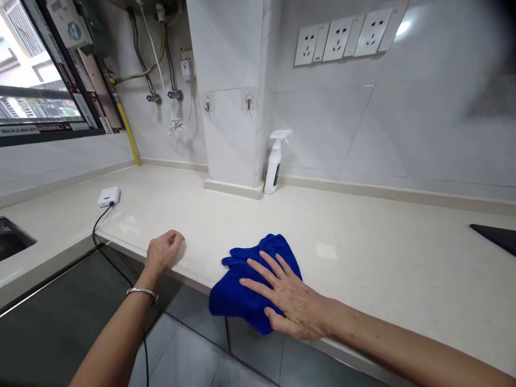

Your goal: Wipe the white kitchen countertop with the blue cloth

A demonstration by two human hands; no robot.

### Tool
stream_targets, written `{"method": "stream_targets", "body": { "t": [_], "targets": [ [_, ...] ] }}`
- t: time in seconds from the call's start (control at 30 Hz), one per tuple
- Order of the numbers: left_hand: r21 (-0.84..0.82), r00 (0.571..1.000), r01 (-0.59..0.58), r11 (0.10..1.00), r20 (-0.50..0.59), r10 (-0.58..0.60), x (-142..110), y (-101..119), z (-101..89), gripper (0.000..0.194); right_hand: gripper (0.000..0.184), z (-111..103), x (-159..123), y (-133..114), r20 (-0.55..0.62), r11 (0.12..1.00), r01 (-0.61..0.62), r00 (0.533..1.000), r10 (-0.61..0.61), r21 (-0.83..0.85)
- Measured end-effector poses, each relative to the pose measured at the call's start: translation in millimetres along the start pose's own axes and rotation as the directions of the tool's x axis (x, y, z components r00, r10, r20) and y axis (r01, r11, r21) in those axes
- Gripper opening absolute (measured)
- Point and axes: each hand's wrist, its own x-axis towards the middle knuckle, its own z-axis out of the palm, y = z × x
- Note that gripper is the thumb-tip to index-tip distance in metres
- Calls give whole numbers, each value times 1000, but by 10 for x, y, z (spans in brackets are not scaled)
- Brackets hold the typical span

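We see a deep blue cloth [229, 296], a cream countertop [371, 252], a white spray bottle [273, 165], pale grey wall tiles [322, 118] and a yellow pipe [129, 134].

Wide lane now on c'top [382, 252] btwn R forearm [403, 346] & back wall [411, 129]; spray btl [273, 167] blocks nr pillar [229, 140].

A bright window [36, 64] adjoins pale tiled walls [322, 118] above grey floor tiles [177, 357].
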Motion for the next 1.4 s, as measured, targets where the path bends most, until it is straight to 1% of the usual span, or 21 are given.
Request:
{"method": "stream_targets", "body": {
  "t": [0.13,0.3,0.5,0.57,0.8,0.87,0.93,1.0,1.13,1.2,1.27,1.33,1.4],
  "targets": [
    [2,999,26,1000,-21,-25,24,-36,42,36,75,15,-21,6,-21,1000,17,1000,-18,-13],
    [34,999,36,999,-21,-35,32,-29,37,38,75,22,-6,-4,-53,1000,3,999,-3,4],
    [66,998,61,996,10,-62,36,-24,18,39,80,-73,32,-47,9,996,-51,999,51,78],
    [72,998,61,996,28,-63,47,-32,23,39,80,-89,38,-54,11,995,-54,999,53,89],
    [97,998,40,994,53,-46,41,-1,-23,40,65,-35,27,-26,-60,992,-18,998,26,128],
    [107,996,49,993,64,-56,29,27,-57,40,61,-21,42,-44,-85,992,-44,995,54,117],
    [116,995,56,992,78,-65,17,54,-89,42,57,-8,83,-82,-113,990,-102,987,113,98],
    [122,994,52,991,93,-64,2,74,-113,43,55,10,160,-131,-150,976,-204,966,212,71],
    [127,993,8,992,116,-23,-17,84,-123,42,57,51,392,-202,-205,908,-419,887,415,23],
    [137,992,-29,990,126,12,7,70,-125,40,59,67,514,-198,-213,874,-485,855,473,-5],
    [125,985,-97,987,156,77,59,31,-146,37,60,77,627,-159,-218,844,-535,828,517,-32],
    [114,971,-164,980,196,139,124,-40,-190,36,60,79,738,-80,-224,815,-577,802,554,-49],
    [140,960,-214,967,214,181,178,-130,-243,37,58,73,858,45,-232,790,-610,779,583,-63]
  ]
}}
